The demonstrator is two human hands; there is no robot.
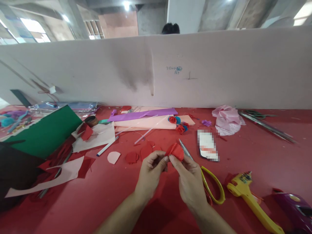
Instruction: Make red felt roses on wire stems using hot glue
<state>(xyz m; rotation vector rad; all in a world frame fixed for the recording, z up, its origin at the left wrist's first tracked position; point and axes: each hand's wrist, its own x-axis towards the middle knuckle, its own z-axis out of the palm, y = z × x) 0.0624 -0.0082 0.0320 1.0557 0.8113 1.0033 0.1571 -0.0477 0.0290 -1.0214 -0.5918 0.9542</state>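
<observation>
Both hands meet over the middle of the red table (97, 198). A small piece of red paper (177, 150) is pinched between them. My left hand (152, 172) grips its left edge with thumb and fingers. My right hand (188, 178) holds its right side, thumb in front and fingers behind. Just right of my right hand lie scissors (213, 191) with yellow handles, partly hidden by that hand. Left of my left hand are red paper pieces (132, 157) and a pale pink cut piece (113, 157).
A yellow glue gun (254, 201) and a purple tool (292, 204) lie at the right. Beyond the hands are a phone (207, 145), red-and-blue paper flowers (180, 129) and purple paper (143, 114). Green board (51, 130) stands left; a white partition (97, 71) rises behind.
</observation>
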